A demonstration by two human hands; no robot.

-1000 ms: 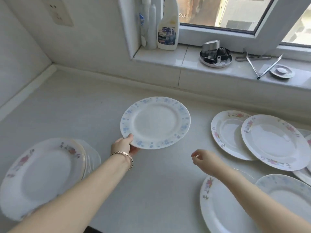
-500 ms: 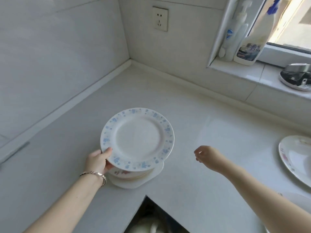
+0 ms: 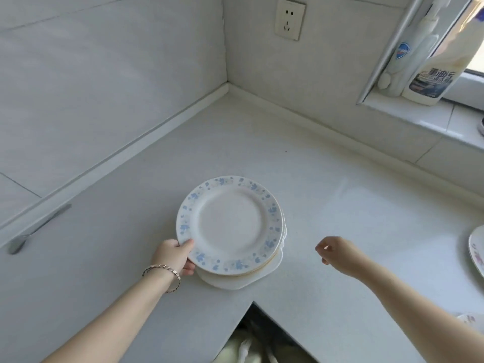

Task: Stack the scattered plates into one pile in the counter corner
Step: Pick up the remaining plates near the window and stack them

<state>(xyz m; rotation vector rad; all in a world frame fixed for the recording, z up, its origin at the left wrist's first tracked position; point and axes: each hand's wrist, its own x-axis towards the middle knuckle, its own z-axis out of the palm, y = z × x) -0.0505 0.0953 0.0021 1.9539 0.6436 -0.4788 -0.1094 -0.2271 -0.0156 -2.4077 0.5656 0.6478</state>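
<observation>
1. Near the counter's front edge, my left hand [image 3: 174, 256] grips the blue-flowered plate [image 3: 230, 225] by its near-left rim, thumb on top, fingers beneath.
2. That plate sits atop the pile [image 3: 272, 265], roughly centred on it.
3. My right hand [image 3: 340, 254] hovers right of the pile, loosely curled, holding nothing.
4. Another plate [image 3: 476, 248] lies at the counter's [image 3: 340, 195] right edge.
5. The pile stands well short of the back corner.
</observation>
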